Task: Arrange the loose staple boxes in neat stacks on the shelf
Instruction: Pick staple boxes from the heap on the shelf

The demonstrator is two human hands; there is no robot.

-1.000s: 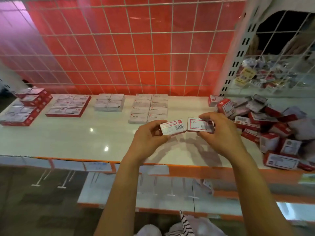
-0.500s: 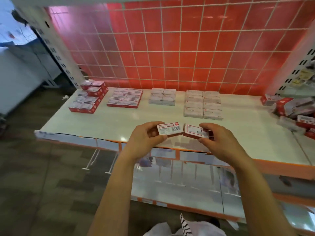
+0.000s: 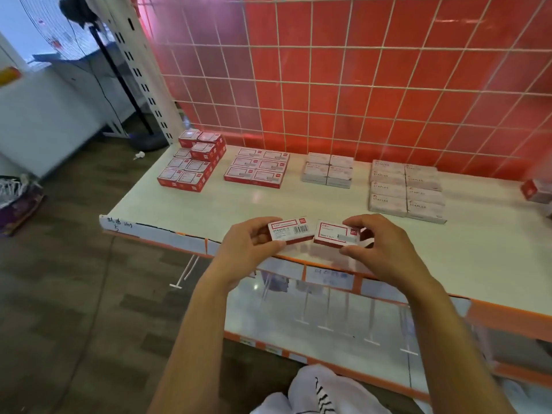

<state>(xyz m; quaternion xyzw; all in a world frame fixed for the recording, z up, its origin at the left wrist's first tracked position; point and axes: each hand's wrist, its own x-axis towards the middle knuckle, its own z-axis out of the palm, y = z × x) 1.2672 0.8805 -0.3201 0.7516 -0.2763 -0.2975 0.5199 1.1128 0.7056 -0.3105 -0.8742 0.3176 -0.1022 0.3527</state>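
My left hand (image 3: 246,249) grips a red-and-white staple box (image 3: 289,231) with its barcode side up. Beside it, my right hand (image 3: 385,249) pinches a second red staple box (image 3: 334,236), label up. Both boxes hover over the front edge of the white shelf (image 3: 209,204), almost touching. Farther back stand neat groups: a stepped red stack (image 3: 194,165) at the far left, a flat red group (image 3: 257,168), a small pale stack (image 3: 327,170) and a larger pale stack (image 3: 406,192).
A red tiled wall with a white wire grid (image 3: 358,85) backs the shelf. One loose red box (image 3: 536,189) shows at the right edge. A lower shelf (image 3: 328,318) lies beneath. A stand's black base (image 3: 146,141) sits on the floor at left.
The view has swung left, so the loose pile at the right has left the frame. Both hands still hold their boxes side by side, now nearer the shelf's front edge.
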